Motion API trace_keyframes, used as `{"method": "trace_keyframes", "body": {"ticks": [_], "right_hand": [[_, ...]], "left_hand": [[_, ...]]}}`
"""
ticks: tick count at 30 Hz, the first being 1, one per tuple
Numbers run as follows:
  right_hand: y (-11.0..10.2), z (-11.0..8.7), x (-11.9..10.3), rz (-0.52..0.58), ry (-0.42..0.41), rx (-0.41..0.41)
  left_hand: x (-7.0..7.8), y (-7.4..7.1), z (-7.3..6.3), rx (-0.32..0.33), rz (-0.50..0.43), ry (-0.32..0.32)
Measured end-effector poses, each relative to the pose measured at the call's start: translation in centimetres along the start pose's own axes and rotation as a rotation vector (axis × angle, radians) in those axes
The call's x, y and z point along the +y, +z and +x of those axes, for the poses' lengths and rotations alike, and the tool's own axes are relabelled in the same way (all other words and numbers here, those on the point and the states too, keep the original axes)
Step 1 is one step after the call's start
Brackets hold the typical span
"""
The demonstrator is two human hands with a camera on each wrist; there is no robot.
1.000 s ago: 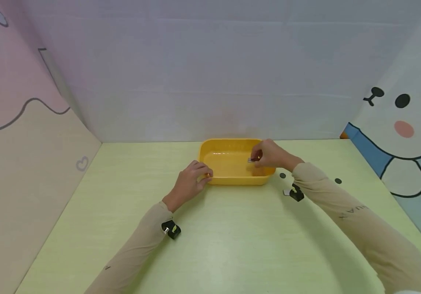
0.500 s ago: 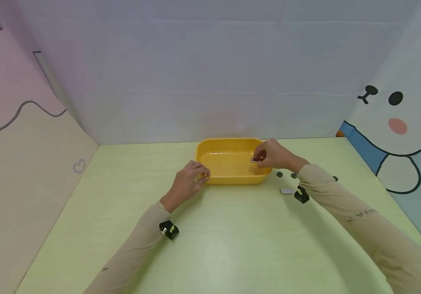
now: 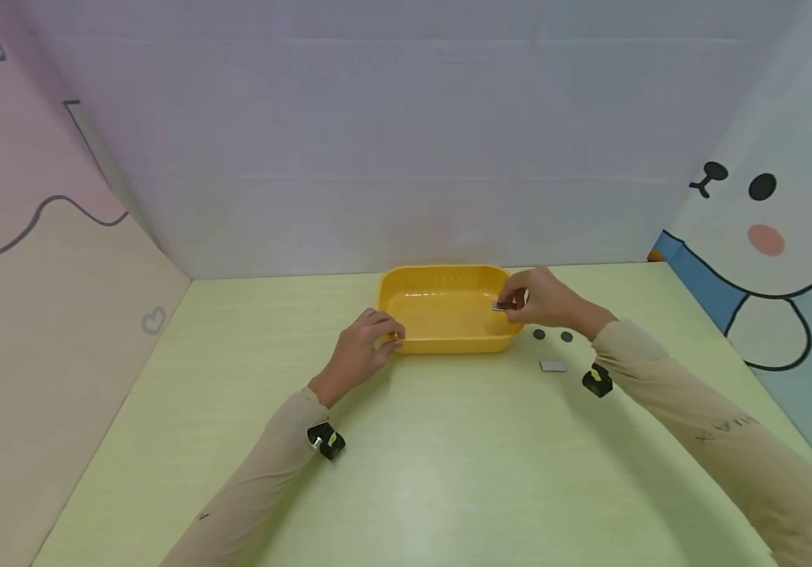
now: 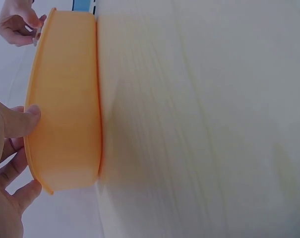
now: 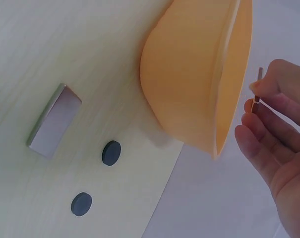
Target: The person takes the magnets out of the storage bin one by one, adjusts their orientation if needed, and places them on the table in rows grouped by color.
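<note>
The shallow yellow plastic tub [image 3: 455, 346] stands upright on the table near the back wall. At its front left corner, my left hand [image 3: 357, 346] grips the rim, with the thumb on the outer wall [image 4: 65, 109] in the left wrist view. My right hand [image 3: 547, 299] hovers over the tub's right end. Its thumb and fingers pinch a small, thin silvery metal plate [image 5: 260, 75], seen nearly edge-on above the rim in the right wrist view. Part of the plate is hidden by the fingers.
Right of the tub, two small dark discs [image 3: 539, 334] lie on the pale green table [image 3: 406, 472]. In front of them is a flat silvery rectangular block [image 5: 55, 121]. A fabric wall [image 3: 406, 157] rises directly behind the tub.
My right hand has moved a little to the right with the metal plate, closer to the tub's right rim. My left hand keeps its grip on the rim. A disc farther right is now hidden.
</note>
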State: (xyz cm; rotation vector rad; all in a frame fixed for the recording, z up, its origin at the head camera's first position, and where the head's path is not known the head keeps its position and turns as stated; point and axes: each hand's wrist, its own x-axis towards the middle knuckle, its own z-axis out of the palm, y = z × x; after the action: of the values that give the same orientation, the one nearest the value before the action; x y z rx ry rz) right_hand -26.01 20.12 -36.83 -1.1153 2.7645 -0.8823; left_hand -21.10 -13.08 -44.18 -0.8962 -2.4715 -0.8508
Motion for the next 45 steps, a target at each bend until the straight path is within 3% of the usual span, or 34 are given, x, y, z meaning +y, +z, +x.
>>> {"method": "trace_keyframes", "body": {"ticks": [12, 24, 36, 45], "right_hand": [[-0.9, -2.1, -0.2, -0.018, 0.03, 0.058], [-1.8, -5.0, 0.3, -0.008, 0.058, 0.135], [-2.2, -7.1, 0.5, -0.007, 0.065, 0.121], [-2.7, -8.8, 0.8, -0.063, 0.093, 0.119]], "left_hand": [[0.1, 0.0, 0.0, -0.02, 0.005, -0.022], [0.0, 0.3, 0.0, 0.002, 0.002, 0.003], [0.0, -0.3, -0.1, 0.011, -0.009, -0.001], [0.1, 0.2, 0.1, 0.007, -0.019, 0.001]]}}
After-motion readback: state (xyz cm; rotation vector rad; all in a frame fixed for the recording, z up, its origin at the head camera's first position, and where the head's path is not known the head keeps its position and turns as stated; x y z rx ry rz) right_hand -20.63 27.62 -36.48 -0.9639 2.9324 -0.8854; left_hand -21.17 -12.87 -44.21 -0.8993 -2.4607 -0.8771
